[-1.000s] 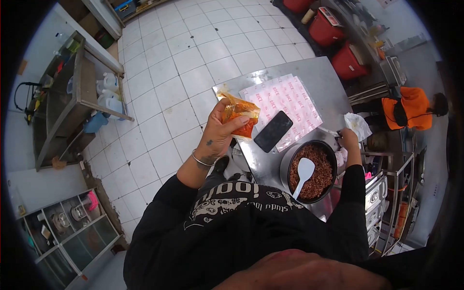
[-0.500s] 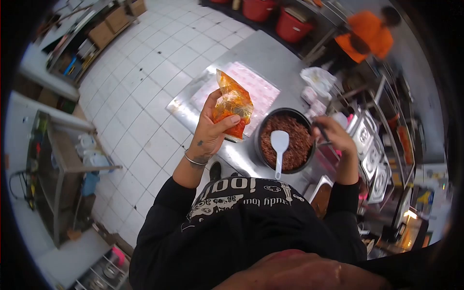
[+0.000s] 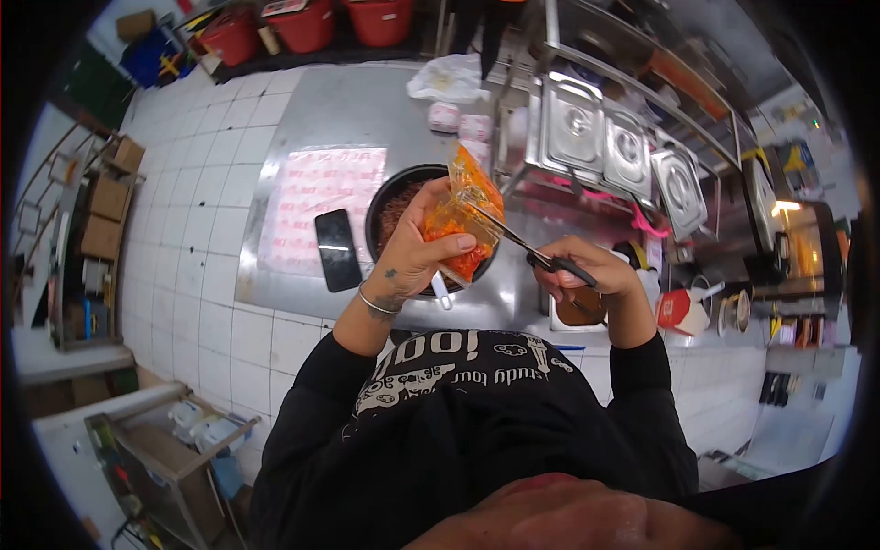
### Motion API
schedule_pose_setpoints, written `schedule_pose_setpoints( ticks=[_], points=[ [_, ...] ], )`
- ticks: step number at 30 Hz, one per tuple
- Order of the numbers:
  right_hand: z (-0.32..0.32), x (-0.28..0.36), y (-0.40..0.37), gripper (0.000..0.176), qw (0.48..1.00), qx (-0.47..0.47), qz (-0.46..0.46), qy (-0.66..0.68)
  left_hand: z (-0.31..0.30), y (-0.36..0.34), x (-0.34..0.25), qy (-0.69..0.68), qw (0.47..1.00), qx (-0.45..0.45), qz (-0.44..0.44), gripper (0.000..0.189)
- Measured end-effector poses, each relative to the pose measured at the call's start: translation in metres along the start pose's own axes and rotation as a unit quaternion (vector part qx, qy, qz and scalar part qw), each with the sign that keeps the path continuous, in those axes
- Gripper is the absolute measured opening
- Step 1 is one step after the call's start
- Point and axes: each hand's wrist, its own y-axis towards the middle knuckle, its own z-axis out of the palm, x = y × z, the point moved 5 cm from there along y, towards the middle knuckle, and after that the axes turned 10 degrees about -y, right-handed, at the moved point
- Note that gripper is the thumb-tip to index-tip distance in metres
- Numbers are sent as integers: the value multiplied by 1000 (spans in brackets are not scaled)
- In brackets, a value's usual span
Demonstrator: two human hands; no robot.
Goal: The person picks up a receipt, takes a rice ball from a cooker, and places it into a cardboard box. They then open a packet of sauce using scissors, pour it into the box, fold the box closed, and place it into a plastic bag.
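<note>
My left hand is closed on a clear plastic bag filled with orange-red sauce, its pointed corner upward. In my right hand is a pair of scissors with black handles, the fingers wrapped round them. The scissor blades reach across to the bag's upper part and overlap it. Below the bag stands a dark round pot of reddish-brown crumbly food, partly hidden by my left hand. The handle of a white paddle sticks out at the pot's near side.
Left of the pot, a black phone lies over pink-and-white printed sheets on the steel table. Lidded metal pans stand on the right. Behind the pot are wrapped rolls and a white plastic bag. A person's legs show at the back.
My view has turned toward the right. My right hand has brought the scissors up to the bag. The bag now sits over the pot, and the phone has come into sight.
</note>
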Motion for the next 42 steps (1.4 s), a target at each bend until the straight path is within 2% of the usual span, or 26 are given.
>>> schedule_pose_setpoints(
  ticks=[4, 11, 23, 27, 33, 42],
  points=[
    [-2, -20, -40, 50, 998, -41, 4, 47, 19, 17, 33, -30, 998, 10, -56, 69],
    [-10, -44, -85, 50, 996, -81, -9, 38, 34, 36, 78, 1, 997, 5, -76, 72],
    [-14, -73, -110, 52, 993, -96, -10, 65, 51, 46, 107, 44, 991, 2, -123, 72],
    [-16, -78, -111, 55, 995, -86, 5, 41, 55, 47, 104, 56, 993, -5, -103, 71],
    [-10, -67, -102, 57, 993, -61, -67, 77, 51, 47, 105, 85, 991, 1, -99, 69],
    [-11, -73, -99, 55, 995, -68, -14, 70, 42, 47, 91, 127, 990, -18, -61, 70]
  ],
)
